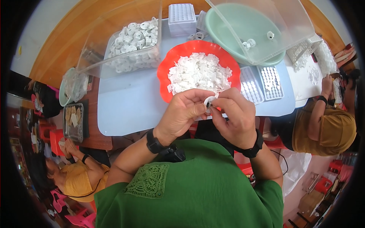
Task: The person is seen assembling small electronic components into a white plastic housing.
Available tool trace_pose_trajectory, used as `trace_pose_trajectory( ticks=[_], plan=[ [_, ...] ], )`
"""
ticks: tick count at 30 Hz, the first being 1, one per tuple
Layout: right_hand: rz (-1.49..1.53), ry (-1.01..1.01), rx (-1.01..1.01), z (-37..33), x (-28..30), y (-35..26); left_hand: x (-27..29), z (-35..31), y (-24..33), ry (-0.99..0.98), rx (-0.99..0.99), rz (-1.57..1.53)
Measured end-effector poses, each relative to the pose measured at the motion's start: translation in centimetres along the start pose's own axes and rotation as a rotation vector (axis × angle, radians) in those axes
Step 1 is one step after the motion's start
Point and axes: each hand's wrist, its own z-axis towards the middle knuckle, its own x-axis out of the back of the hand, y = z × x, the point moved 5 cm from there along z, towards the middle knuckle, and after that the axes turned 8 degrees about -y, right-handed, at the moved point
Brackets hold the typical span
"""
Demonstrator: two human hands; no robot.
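Between the thumb and fingers of my left hand (181,114) is a small round white plastic piece (208,100) with a dark spot in its middle. My right hand (238,116) is closed in a pinch at the right side of the piece. Whatever its fingertips grip there is too small to make out. Just beyond both hands stands a red wavy-rimmed bowl (163,76), heaped with small flat white plastic parts (199,74).
A clear bin (89,62) of round white pieces (133,38) stands far left. Behind the bowl is a stack of white trays (182,19). A green basin (220,34), partly behind a clear bin (281,22), and filled trays (270,83) lie right. People (81,174) sit on both sides.
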Motion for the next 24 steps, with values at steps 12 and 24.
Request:
trace_pose_trajectory(
  ticks=[12,24],
  plan=[
    [-0.254,-0.029,0.211,-0.4,-0.3,-2.3,-1.2,-0.4,1.3,-0.027,-0.167,0.313],
    [-0.231,-0.049,0.172,-0.7,-0.4,-2.1,-1.3,-0.8,1.1,-0.024,-0.201,0.435]
  ],
)
